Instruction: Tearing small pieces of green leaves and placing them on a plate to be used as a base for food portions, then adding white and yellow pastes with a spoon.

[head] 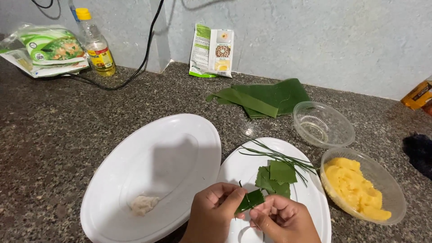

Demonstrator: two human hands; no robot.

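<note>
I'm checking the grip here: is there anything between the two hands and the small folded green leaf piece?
Nothing visible. The left hand and right hand both pinch the folded leaf piece directly with bare fingertips, above the smaller white plate.

1. The oval plate lies at the left, with a lump of dough on its near part.
2. Just right of it, a second plate carries cut leaf squares and chive strands.
3. Both hands, left hand and right hand, are over this plate's near edge, pinching a folded leaf piece between them.
4. Right of that plate stands the bowl of filling; behind it, an empty bowl.
5. Folded banana leaves lie behind the plates; a packet leans on the wall behind them.
6. An oil bottle and a bag sit at the far left.
</note>
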